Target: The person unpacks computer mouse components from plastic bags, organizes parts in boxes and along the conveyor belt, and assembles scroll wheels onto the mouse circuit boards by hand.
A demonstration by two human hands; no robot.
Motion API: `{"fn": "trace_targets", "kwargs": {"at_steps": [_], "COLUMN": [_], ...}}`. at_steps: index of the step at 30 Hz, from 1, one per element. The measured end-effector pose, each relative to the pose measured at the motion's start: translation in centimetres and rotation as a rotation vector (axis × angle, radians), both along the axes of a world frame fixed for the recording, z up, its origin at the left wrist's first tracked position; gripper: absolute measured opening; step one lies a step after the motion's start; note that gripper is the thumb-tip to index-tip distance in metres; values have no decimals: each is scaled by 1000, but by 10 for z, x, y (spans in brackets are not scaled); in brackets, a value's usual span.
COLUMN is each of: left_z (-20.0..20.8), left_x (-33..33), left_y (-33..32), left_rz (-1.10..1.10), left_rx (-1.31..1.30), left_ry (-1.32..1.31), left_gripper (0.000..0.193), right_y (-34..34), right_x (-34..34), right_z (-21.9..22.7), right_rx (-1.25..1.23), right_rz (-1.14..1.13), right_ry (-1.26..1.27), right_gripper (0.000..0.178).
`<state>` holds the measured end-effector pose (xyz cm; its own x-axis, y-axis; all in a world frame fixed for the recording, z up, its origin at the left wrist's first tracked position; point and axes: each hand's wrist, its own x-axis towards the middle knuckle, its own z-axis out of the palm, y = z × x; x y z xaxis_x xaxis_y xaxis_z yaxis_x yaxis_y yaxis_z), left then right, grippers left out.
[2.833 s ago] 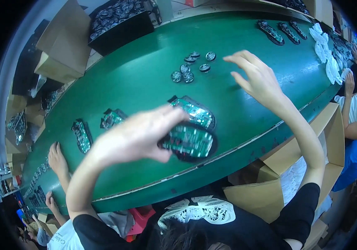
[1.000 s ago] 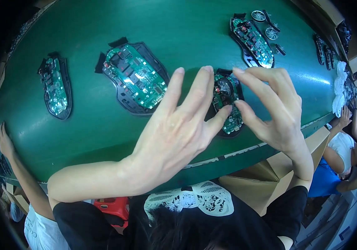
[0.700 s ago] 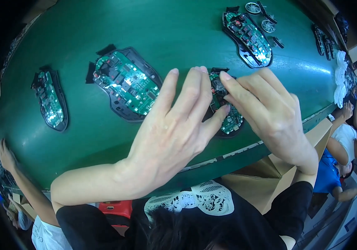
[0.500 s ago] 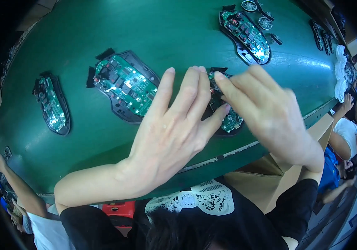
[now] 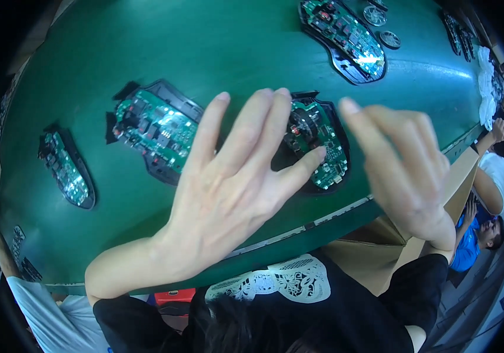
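Observation:
Several mouse-shaped black housings carry green circuit boards on the table. The nearest computer mouse housing (image 5: 335, 150) lies between my hands, with a dark wheel (image 5: 305, 126) standing at its far part. My left hand (image 5: 225, 176) reaches over its left side with fingers stretched out; the thumb tip touches the board and hides part of it. Lifted off to the right, my right hand (image 5: 402, 167) has its index finger extended and the others loosely bent, blurred by motion. I see nothing in it. Another housing with a board (image 5: 157, 126) is partly behind my left fingers.
Further mouse housings lie at the far left (image 5: 68, 170) and far right (image 5: 346, 41). Loose spoked wheels (image 5: 389, 39) are beside the latter. An open cardboard box (image 5: 375, 247) stands below the green table's (image 5: 205, 47) near edge. Other people work at both sides.
My right hand has lifted off the nearest housing and moved right, uncovering the dark wheel. The left hand keeps its thumb on the board. The view has shifted slightly.

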<state>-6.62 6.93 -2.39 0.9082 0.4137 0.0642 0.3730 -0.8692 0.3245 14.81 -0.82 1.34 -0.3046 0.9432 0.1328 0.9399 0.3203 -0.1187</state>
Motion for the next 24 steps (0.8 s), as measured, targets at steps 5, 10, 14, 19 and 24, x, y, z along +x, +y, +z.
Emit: {"fn": "trace_targets", "kwargs": {"at_steps": [5,10,14,19,24], "left_z": [3,2,4,3,-1], "left_x": [1,4,4,1,1], "left_y": [-21,-23,-21,-23,-23], "left_rz": [103,81,45,40,38], "left_rx": [180,193,184,201,208], "left_ry": [100,167,209,206,188], "left_gripper": [55,59,62,62,61], "right_y": [-26,-41,-42,-43,-40], "right_x": [23,12,7,3,-7], "right_z": [-17,-30,-34,-47,-39], "right_rx": [-48,-102,-124,-38,-101], "right_rz": [-55,-155,-165,-162,-237], "right_ry": [328,467,486,461,504], "right_gripper": [46,33,34,26,32]}}
